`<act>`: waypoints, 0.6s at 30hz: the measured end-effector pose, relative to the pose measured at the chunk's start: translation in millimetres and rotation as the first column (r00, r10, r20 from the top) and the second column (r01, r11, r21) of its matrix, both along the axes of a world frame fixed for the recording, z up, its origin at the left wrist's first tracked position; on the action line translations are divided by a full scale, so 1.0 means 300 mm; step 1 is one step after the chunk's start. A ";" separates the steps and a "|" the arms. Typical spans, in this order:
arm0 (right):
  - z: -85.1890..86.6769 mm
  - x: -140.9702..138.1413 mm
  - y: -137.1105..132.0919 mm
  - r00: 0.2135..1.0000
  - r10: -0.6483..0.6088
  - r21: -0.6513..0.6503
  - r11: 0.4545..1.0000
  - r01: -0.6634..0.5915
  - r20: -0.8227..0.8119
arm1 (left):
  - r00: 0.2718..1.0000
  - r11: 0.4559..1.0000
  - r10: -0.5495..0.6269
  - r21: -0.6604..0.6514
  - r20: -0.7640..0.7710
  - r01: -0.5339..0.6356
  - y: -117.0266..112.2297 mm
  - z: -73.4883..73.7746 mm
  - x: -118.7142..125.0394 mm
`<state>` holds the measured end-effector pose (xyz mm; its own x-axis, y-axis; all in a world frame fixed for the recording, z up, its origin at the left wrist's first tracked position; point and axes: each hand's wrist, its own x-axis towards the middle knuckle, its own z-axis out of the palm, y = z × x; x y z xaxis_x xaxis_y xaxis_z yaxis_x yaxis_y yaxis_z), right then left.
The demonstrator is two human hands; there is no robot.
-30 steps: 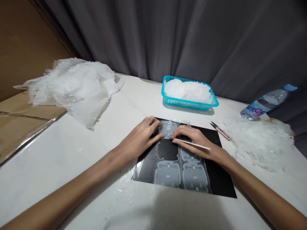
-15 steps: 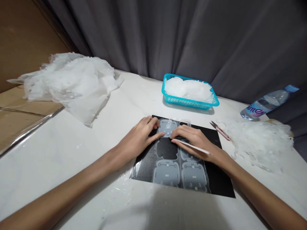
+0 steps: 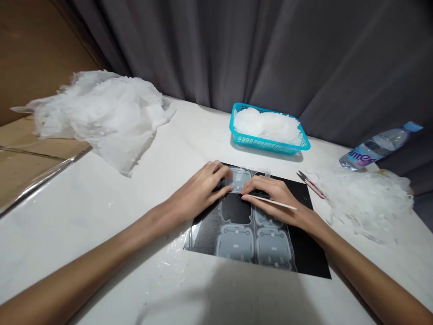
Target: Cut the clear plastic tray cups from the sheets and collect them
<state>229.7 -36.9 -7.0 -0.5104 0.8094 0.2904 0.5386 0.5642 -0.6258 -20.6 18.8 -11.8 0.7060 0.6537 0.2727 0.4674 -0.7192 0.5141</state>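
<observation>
A translucent plastic sheet of rounded cut-out shapes lies on a black mat. One shape's place in its left column shows bare black. My left hand rests at the upper left of the sheet, thumb and fingers apart, the tips touching beside the top-left translucent piece. In my right hand is a thin white pen-like tool, pinched with its tail toward my wrist. Its tip is hidden under my fingers at that piece's lower edge.
A blue basket of white translucent pieces stands at the back. Small scissors lie right of the mat, beside a heap of clear scraps and a water bottle. A pile of white film sits left, by cardboard.
My left fingers have shifted slightly right, further over the top-left piece. The tool in my right hand has tilted a little, and its tail looks lower and thinner.
</observation>
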 end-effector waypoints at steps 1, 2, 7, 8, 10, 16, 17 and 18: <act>-0.002 0.001 0.000 1.000 0.002 0.007 1.000 -0.002 0.010 | 0.998 0.998 -0.066 0.017 -0.007 0.066 0.004 0.003 0.001; -0.005 0.001 0.000 1.000 0.003 0.017 1.000 -0.003 0.023 | 0.991 0.991 -0.132 0.025 -0.015 0.132 0.009 0.005 0.001; -0.024 -0.003 -0.001 0.996 0.010 0.112 0.994 -0.021 0.094 | 0.965 0.964 -0.262 -0.035 0.007 0.262 0.038 -0.010 0.001; -0.025 -0.004 -0.001 0.994 0.012 0.132 0.991 -0.027 0.108 | 0.966 0.965 -0.257 -0.054 0.030 0.258 0.043 -0.016 0.002; -0.022 -0.004 -0.001 0.990 0.017 0.167 0.985 -0.041 0.143 | 0.968 0.965 -0.238 -0.090 0.084 0.245 0.050 -0.028 0.002; 0.012 0.006 -0.011 0.975 0.049 0.159 0.984 -0.085 0.216 | 0.971 0.961 -0.210 -0.161 0.109 0.226 0.050 -0.039 0.000; 0.012 0.007 -0.014 0.977 0.053 0.154 0.984 -0.086 0.208 | 0.973 0.961 -0.205 -0.169 0.109 0.221 0.048 -0.036 0.001; 0.010 0.007 -0.017 0.979 0.051 0.154 0.985 -0.083 0.198 | 0.973 0.960 -0.200 -0.174 0.112 0.217 0.046 -0.032 0.002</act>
<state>231.9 -42.1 -4.0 -0.6207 0.7223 0.3049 0.5975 0.6876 -0.4126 -20.1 32.7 -21.3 0.8095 0.5395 0.2317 0.2615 -0.6846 0.6804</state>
